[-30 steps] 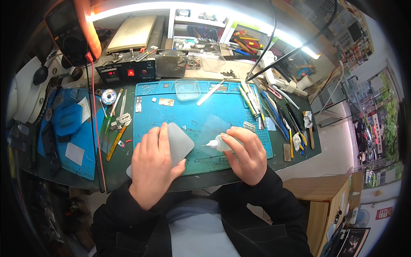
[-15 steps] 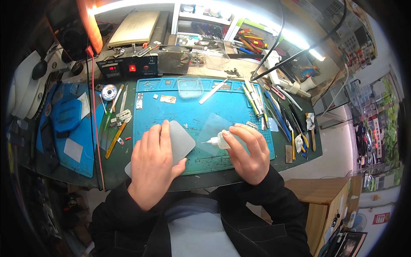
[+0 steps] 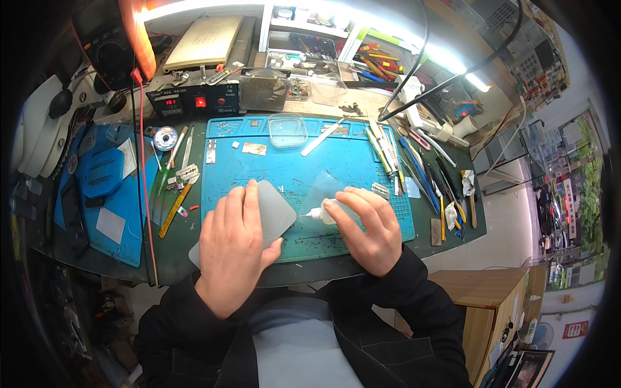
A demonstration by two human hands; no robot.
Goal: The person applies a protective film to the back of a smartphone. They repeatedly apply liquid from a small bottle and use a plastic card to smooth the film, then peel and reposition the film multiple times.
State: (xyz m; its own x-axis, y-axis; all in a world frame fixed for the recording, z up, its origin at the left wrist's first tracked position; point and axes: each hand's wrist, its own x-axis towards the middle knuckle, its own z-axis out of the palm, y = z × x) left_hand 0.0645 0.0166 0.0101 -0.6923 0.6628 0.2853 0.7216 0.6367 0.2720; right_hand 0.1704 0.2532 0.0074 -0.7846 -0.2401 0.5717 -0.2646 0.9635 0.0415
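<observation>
My left hand [image 3: 230, 249] lies across a flat grey slab with rounded corners [image 3: 277, 210], fingers along its top and thumb at its near right edge. What kind of device it is, I cannot tell. Between the thumb and fingers of my right hand [image 3: 372, 229] is a small whitish needle-tip bottle [image 3: 327, 215]. Its thin tip points left, at the slab's right edge; whether it touches is too fine to see. A clear plastic sheet [image 3: 323, 185] lies on the blue work mat [image 3: 246, 169] just beyond the bottle.
A clear plastic box [image 3: 288, 131] and a white-handled blade [image 3: 322, 138] lie at the mat's far side. Pens, tweezers and pliers [image 3: 420, 168] crowd the right. On the left are a solder spool [image 3: 165, 139], a yellow cutter [image 3: 174, 210] and a hanging red cable [image 3: 143, 174].
My right hand has moved slightly left with the bottle, bringing its tip to the slab's edge. My left hand and the slab have barely shifted.
</observation>
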